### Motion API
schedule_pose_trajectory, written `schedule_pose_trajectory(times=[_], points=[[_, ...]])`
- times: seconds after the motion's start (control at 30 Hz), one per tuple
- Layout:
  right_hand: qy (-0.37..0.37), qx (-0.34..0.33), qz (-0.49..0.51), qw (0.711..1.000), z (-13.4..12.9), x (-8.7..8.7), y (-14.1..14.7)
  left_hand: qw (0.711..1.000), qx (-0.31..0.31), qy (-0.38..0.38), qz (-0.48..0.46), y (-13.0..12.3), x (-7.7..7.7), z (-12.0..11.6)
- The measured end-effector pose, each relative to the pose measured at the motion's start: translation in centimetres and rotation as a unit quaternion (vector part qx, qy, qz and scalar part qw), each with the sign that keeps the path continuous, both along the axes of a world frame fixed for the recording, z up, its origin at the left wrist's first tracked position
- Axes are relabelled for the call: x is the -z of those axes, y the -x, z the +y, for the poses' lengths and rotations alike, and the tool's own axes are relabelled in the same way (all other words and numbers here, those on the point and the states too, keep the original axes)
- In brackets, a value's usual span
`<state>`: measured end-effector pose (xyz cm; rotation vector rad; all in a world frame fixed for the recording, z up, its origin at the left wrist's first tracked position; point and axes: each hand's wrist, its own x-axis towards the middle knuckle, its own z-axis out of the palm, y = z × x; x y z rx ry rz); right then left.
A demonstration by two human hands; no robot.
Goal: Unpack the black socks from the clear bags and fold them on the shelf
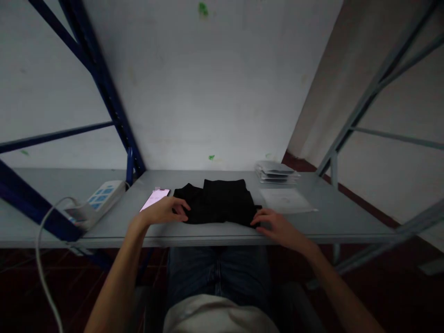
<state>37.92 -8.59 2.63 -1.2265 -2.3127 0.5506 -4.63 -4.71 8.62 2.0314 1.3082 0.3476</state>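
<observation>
Black cloth [222,201] lies spread on the grey tabletop [347,217], straight ahead at twelve o'clock. The left hand [169,210], fingers loosely curled and parted, touches its edge at eight o'clock; the right hand [272,224], half open, touches its corner at four o'clock. Whether either pinches the fabric, one cannot tell. A lit phone [155,199] sits just beyond the left wrist, at the cloth's nine o'clock; a flat white packet [286,200] lies at its three o'clock.

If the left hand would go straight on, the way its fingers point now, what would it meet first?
The black cloth: the fingertips of the left hand already overlap its left end in this view. Whether they touch it or hover just above is unclear.
</observation>
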Motion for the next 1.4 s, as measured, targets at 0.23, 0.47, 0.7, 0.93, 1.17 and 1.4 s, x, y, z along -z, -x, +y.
schedule_pose_trajectory(times=[0.23, 0.47, 0.7, 0.93, 1.17, 1.4], points=[[-0.012, 0.032, -0.034, 0.999, -0.2, -0.1, 0.5, 0.996, -0.019, -0.033, 0.076, -0.6, 1.2, 0.8], [-0.083, 0.077, -0.017, 0.993, 2.6, -0.7, 0.8, 0.931, -0.142, -0.275, 0.196, 0.6, 3.0, 2.8], [-0.082, 0.09, -0.074, 0.99, 5.4, 0.9, 0.9, 0.904, -0.162, -0.336, 0.211, 0.5, 4.1, 4.5], [-0.089, 0.121, -0.074, 0.986, 6.1, 0.7, 1.1, 0.875, -0.335, -0.31, 0.161, -1.1, 3.1, 6.1], [-0.099, 0.121, -0.083, 0.984, 6.3, 0.7, 1.0, 0.941, -0.083, -0.315, 0.095, -4.4, 2.4, 4.5], [-0.144, 0.157, -0.017, 0.977, 7.8, 0.5, 1.9, 0.962, 0.018, -0.264, 0.062, -5.3, 3.8, 5.4]])
